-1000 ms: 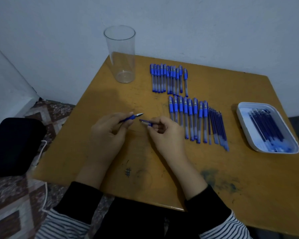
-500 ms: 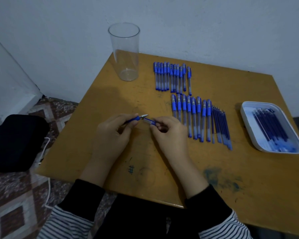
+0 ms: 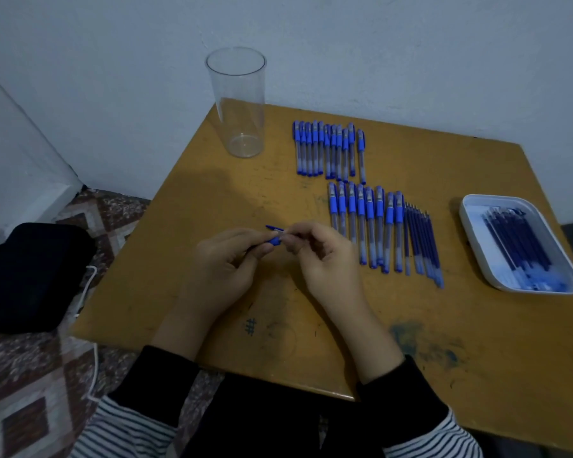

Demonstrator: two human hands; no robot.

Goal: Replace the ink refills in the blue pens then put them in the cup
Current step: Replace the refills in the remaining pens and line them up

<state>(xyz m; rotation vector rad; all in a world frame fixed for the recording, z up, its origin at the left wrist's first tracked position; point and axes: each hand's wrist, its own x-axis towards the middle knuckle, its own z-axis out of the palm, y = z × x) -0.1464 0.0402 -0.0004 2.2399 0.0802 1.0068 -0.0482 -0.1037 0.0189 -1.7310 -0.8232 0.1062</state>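
Left hand (image 3: pixel 224 262): closed round a pen (image 3: pixel 273 241), the fingers curled on its blue grip section, with the pen's front end turned toward the right hand.
Right hand (image 3: pixel 323 256): fingertips pinched on the pen's front end and touching the left hand's fingertips. The other fingers are curled loosely underneath.
Pen: held between both hands, just above the surface (image 3: pixel 212 193) and slightly tilted. Most of its barrel is hidden inside the left hand.
Small piece (image 3: pixel 274 228): a thin blue and white sliver shows just beyond the pinch. I cannot tell whether it is the pen's tip or a separate part.
Cup (image 3: pixel 237 104): clear, upright and holding nothing, well beyond the left hand near the surface's far edge.
Far pens (image 3: pixel 328 150): a capped row lying side by side, beyond the right hand and to the right of the cup.
Near pens (image 3: pixel 364 223): a second capped row, just right of the right hand, with its nearest pen close to the knuckles.
Loose refills (image 3: pixel 422 239): thin dark blue sticks lying against the right side of the near pens.
Tray (image 3: pixel 465 213): white and shallow, far to the right of the right hand, well apart from the rows.
Tray refills (image 3: pixel 516 239): a dark blue bundle lying slantwise inside the tray.
Bag (image 3: pixel 30 276): black, on the floor to the left of the left hand.
Cable (image 3: pixel 91 289): white, running down beside the bag.
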